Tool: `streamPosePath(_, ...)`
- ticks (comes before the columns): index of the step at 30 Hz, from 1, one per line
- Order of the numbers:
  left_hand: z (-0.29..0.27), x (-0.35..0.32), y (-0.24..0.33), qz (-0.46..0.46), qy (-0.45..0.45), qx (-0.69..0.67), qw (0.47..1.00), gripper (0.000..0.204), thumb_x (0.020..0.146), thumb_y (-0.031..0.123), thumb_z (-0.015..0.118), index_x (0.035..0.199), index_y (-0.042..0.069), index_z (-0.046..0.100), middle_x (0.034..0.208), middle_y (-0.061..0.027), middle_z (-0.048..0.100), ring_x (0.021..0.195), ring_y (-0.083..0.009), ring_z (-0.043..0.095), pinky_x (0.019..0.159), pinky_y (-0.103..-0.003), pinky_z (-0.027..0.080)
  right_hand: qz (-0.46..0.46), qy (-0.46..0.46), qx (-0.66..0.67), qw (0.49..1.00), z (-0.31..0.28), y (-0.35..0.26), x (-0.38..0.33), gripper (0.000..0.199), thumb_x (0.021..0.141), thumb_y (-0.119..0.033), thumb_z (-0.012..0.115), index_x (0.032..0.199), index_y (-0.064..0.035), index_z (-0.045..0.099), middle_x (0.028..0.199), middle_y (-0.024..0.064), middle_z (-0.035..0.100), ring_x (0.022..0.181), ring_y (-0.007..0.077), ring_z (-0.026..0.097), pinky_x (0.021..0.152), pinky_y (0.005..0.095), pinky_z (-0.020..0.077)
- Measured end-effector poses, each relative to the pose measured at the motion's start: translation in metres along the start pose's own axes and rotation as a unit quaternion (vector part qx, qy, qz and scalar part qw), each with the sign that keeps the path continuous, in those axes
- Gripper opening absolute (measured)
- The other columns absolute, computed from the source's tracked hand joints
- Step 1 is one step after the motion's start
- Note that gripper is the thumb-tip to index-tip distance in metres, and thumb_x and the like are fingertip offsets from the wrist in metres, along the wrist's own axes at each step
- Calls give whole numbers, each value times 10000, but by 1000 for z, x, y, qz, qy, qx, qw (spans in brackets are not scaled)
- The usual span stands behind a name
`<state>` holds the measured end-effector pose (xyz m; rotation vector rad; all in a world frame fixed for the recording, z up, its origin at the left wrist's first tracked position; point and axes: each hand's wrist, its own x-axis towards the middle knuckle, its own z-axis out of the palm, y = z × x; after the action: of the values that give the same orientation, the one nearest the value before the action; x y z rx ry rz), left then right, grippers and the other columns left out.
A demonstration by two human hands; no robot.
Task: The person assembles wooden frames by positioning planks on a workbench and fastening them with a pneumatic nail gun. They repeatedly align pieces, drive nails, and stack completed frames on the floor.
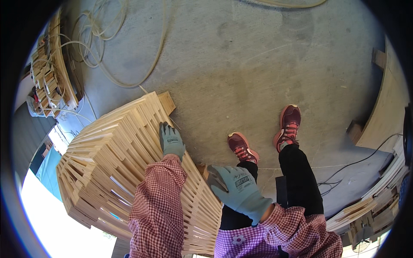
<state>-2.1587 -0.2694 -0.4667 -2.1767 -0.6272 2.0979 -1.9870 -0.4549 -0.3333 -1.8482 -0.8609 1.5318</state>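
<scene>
Left hand [171, 141]: gloved, fingers together and extended, flat on top of the stack of wooden slats [116, 172].
Right hand [238, 188]: gloved, open (fingers loosely spread), touching the stack's right edge.
Stack: left, near.
Floor [241, 64]: concrete, hoses [107, 51] far left.

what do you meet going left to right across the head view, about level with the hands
stack of wooden slats → left hand in a pale glove, resting on the stack → right hand, also gloved → two red shoes on the concrete floor → black cable → curved wooden boards
</scene>
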Motion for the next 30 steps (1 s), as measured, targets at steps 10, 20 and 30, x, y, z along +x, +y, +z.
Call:
streamPosePath(10,19,35,29,7,39,-42,998,683,913,483,461,1424,39,371,1495,-141,334,1409,-321,232,1165,-500,58,-32,-31,1,999,0,-2,6,421,919,-373,522,1231,-93,557,889,101,608,827,259,594,777,376,448)
streamPosePath(20,39,-84,116,166,-21,-582,796,551,883,567,457,892,73,702,825,-138,695,780,-303,669,726,-409,500,-40,74,88,993,-9,22,-2,295,859,-205,619,1122,-71,631,877,117,669,826,261,660,741,363,514)
streamPosePath(30,-32,-304,92,100,-125,-574,803,554,904,523,536,692,33,687,579,-98,637,575,-214,663,589,-309,523,154,223,431,861,-129,-16,-225,265,916,-43,537,1167,15,596,1028,83,682,974,147,646,863,266,507)
